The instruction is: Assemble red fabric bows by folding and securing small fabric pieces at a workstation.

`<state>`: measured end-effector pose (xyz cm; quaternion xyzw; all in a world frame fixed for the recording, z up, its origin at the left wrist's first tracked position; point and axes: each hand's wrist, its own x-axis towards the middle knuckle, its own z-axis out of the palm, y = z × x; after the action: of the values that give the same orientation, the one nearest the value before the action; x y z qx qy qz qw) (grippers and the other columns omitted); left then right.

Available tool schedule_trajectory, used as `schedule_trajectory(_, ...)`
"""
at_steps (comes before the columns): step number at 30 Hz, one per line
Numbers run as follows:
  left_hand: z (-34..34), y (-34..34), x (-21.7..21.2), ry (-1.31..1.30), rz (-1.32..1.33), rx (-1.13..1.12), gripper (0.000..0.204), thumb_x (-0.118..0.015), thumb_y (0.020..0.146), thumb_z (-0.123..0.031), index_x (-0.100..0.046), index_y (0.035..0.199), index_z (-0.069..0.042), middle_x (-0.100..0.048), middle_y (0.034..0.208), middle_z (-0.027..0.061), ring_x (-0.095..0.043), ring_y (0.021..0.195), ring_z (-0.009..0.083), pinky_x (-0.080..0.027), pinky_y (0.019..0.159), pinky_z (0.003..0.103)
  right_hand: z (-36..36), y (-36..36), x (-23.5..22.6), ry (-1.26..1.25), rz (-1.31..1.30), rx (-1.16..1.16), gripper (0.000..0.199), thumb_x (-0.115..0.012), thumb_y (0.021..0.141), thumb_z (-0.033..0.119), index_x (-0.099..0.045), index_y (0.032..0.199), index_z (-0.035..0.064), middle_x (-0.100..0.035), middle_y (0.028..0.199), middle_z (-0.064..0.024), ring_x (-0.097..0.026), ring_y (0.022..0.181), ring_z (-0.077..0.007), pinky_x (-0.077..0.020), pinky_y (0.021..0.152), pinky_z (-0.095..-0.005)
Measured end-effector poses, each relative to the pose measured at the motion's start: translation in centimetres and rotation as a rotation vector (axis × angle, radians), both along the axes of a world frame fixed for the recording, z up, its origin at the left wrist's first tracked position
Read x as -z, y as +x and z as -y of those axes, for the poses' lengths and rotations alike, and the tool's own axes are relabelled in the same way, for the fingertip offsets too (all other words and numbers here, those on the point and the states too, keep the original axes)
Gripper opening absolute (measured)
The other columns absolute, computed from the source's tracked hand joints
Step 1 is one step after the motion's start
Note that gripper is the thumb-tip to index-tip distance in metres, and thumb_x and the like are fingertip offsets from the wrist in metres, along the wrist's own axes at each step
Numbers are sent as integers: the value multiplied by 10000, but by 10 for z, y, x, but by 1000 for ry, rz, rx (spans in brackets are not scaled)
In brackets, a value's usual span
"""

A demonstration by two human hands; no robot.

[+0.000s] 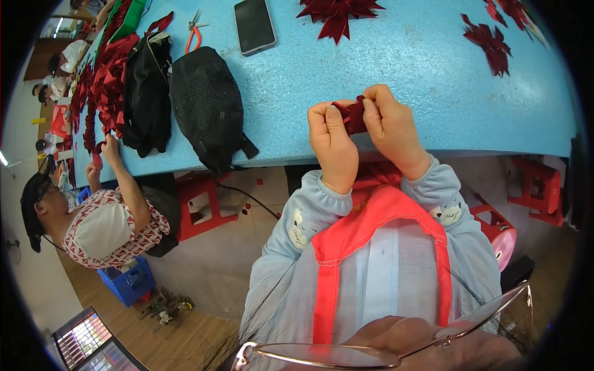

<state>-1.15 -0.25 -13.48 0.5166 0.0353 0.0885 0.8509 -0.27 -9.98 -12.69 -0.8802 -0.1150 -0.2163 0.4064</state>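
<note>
A dark red ribbon piece (352,119) is stretched between my two hands, just over the near edge of the blue table (278,93). Thumb and fingers of my left hand (333,145) pinch its left end. My right hand (393,130) grips the other end in the same way. Part of the ribbon is hidden behind my fingers. Beyond my hands, a large dark red ribbon bow (337,15) lies on the tabletop. Another red bow (489,46) rests farther right.
Left of my hands lie a black mesh bag (207,102), a black cloth bag (147,93), a phone (254,26) and orange-handled pliers (193,37). Red ribbon pieces (114,80) are heaped farther left. A co-worker (105,229) sits there, handling ribbon. Red stools (201,204) stand under the table.
</note>
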Motion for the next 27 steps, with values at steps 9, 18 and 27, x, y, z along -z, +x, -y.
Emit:
schedule_trajectory(9,-5,7,18,-164,-318,69,188,-385,966,-192,-474,870,-58,-496,785,2,-451,683,63,-406,599,221,-3,12,10,75,211,-72,35,-461,872,40,-487,886,21,-551,698,-92,-572,648,-201,-437,531,-300)
schedule_trajectory(18,-5,13,20,179,-217,-54,187,-401,961,-198,-475,877,-48,-478,722,-18,-416,636,47,-367,552,202,16,13,11,736,-423,-221,58,-508,887,82,-519,916,33,-529,762,50,-460,663,-10,-375,563,-186)
schedule_trajectory(27,-2,11,14,238,-199,85,196,-427,955,-199,-487,870,-33,-486,718,-19,-397,626,43,-358,545,196,30,13,18,818,-456,-202,72,-527,895,101,-547,946,54,-541,778,67,-463,668,2,-365,570,-151)
